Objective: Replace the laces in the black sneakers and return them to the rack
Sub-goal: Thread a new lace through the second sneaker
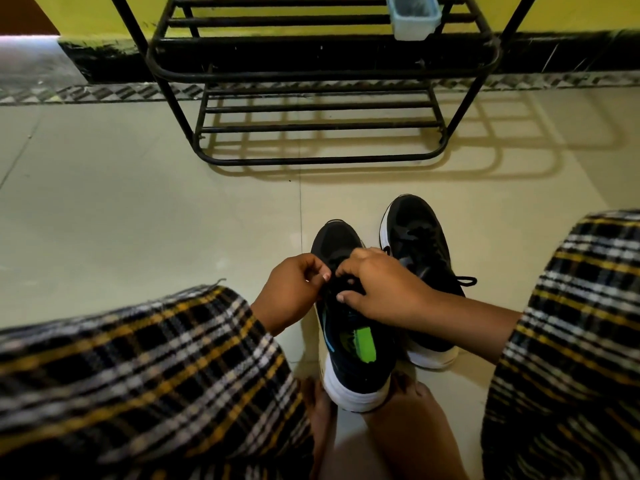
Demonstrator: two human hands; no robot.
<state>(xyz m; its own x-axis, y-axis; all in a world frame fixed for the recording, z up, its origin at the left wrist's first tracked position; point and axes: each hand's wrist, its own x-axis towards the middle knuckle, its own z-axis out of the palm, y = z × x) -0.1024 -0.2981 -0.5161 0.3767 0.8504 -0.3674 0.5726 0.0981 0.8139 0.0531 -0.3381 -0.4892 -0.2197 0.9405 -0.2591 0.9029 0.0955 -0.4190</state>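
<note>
Bare floor (pixel 138 209) lies open left of the shoes and between them and the rack (pixel 322 140). The second shoe (pixel 420 244) stands just right of the near shoe (pixel 349 344), blocking that side. Both rack shelves are open from the front; a tub (pixel 414 17) sits on the upper one, right. Plaid knees close off both lower corners.

Black plaid sleeves (pixel 156 358) striped yellow and white; bare feet (pixel 412 420).
</note>
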